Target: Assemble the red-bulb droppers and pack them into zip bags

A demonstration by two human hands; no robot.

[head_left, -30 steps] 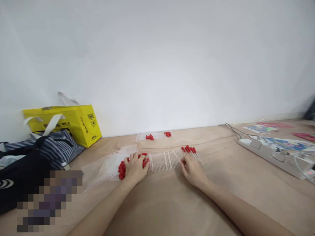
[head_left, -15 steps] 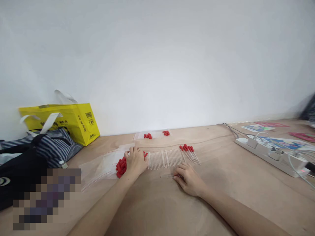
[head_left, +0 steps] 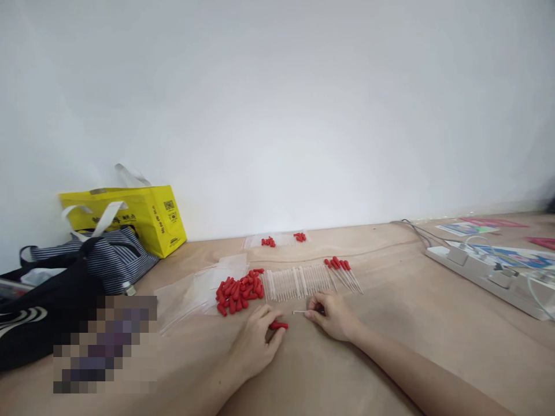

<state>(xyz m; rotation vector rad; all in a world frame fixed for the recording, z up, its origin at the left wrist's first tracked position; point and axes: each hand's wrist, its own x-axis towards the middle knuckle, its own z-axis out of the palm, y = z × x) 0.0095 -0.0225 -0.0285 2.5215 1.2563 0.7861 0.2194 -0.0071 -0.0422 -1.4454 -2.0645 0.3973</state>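
Observation:
My left hand (head_left: 259, 342) is closed on a red rubber bulb (head_left: 279, 326), its narrow end facing right. Opposite it, my right hand (head_left: 330, 315) pinches a thin clear glass dropper tube (head_left: 299, 312), whose end sticks out to the left. The bulb and the tube are apart. Behind the hands lies a row of clear dropper tubes (head_left: 297, 282) side by side. Left of the row is a pile of loose red bulbs (head_left: 238, 290). At its right end, several droppers with red bulbs fitted (head_left: 340, 266) lie slanted.
Clear plastic bags (head_left: 199, 289) lie left of the pile. Farther back, another bag holds small red bulbs (head_left: 267, 242). A yellow bag (head_left: 130, 214), a striped bag (head_left: 117, 260) and a black bag (head_left: 47, 318) stand left. A white power strip (head_left: 489, 280) with cables lies right.
My left hand has drawn back from the pile toward me and right, now with a red bulb in it. My right hand still holds the tube. The whole view has shifted slightly.

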